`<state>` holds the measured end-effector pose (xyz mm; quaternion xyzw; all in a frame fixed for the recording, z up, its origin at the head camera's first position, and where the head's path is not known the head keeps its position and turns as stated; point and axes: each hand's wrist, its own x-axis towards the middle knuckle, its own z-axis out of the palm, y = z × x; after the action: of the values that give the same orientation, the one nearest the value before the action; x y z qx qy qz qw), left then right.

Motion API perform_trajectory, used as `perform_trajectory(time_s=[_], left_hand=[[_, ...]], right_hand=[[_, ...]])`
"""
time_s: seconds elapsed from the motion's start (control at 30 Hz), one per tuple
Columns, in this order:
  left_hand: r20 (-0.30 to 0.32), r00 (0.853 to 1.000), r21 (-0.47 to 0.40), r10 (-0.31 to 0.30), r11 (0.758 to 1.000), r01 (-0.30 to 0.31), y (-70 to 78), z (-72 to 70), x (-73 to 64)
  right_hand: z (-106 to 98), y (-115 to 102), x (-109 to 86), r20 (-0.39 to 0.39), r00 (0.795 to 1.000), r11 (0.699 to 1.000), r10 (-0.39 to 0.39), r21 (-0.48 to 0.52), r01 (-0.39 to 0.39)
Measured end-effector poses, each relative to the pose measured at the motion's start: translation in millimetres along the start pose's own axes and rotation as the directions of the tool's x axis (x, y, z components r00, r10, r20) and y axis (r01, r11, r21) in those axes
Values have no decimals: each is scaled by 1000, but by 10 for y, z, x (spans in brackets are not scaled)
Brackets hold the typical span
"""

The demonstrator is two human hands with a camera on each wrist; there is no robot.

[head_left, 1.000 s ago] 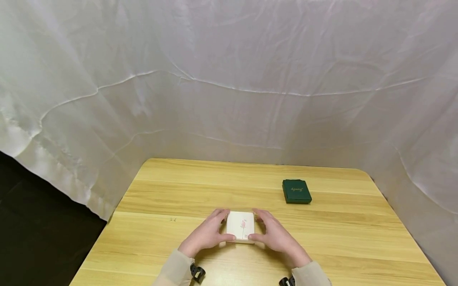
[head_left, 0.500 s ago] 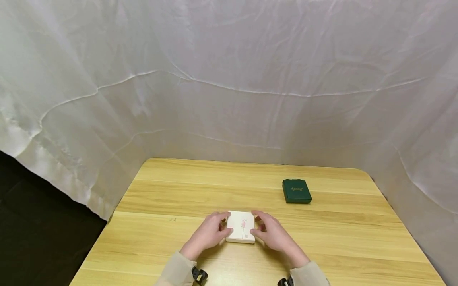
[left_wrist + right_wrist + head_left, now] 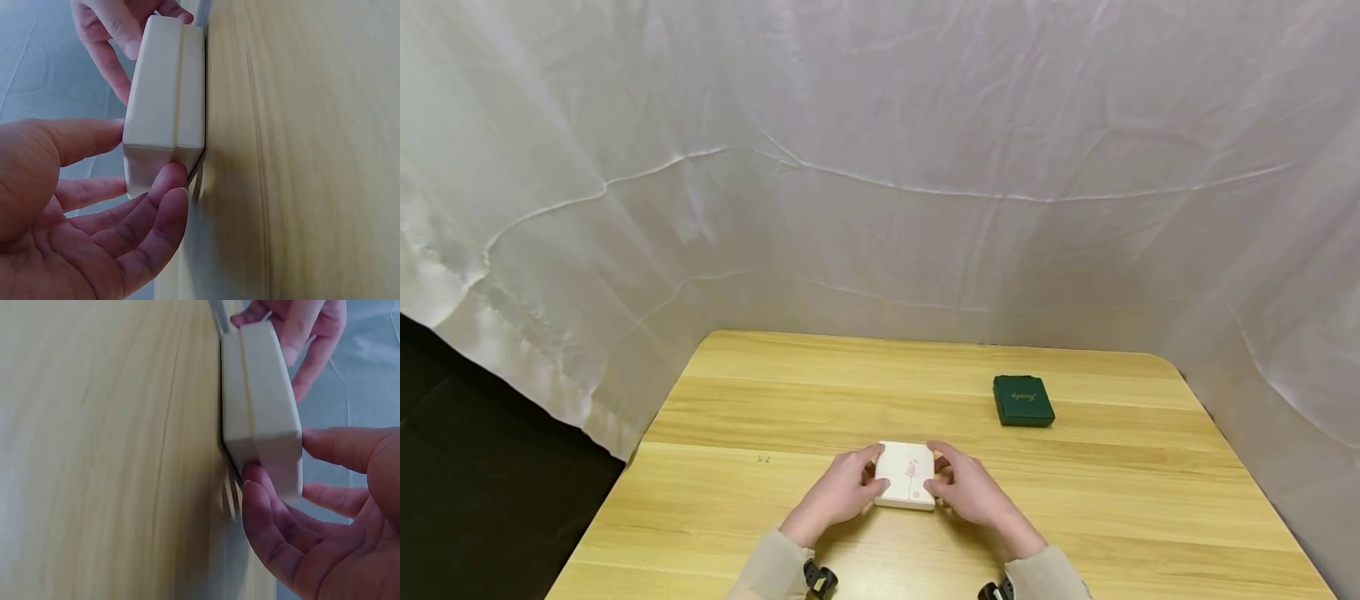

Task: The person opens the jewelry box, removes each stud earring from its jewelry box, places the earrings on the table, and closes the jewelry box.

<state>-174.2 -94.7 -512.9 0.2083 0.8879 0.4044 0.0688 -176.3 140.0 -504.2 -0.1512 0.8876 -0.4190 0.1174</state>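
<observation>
A white square box with a pink flower on top lies flat on the table at its near middle. My left hand holds its left side and my right hand its right side. Both thumbs touch the top near the side edges, with the other fingers bent along the sides. In the left wrist view a seam between lid and base runs round the white box, and curled fingers touch its side low down. The right wrist view shows the same hold on the box from the other side.
A dark green box with gold lettering lies farther back to the right on the wooden table. Pale cloth hangs behind the table and at its sides. A dark area shows at the far left.
Both thumbs have shifted from the box's front edge outward and back toward its side edges. The white box and the green box stay in about the same places.
</observation>
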Motion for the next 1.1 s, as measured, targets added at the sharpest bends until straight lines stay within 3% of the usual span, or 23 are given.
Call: perform_trajectory(time_s=[0.27,0.57,0.9,1.1], left_hand=[[-46,999,-21,-12,1000,11,-93,-107,-19],[-106,992,-5,-67,998,67,-239,-305,-146],[-205,968,-33,-144,990,140,-397,-512,-275],[-225,952,-60,-205,979,197,-483,-606,-340]], right_hand=[[136,-130,79,-39,998,999,-50,12,50],[365,-280,262,-27,995,994,-101,40,102],[578,-498,493,-5,992,991,-127,34,127],[710,-587,604,4,993,992,-120,34,120]])
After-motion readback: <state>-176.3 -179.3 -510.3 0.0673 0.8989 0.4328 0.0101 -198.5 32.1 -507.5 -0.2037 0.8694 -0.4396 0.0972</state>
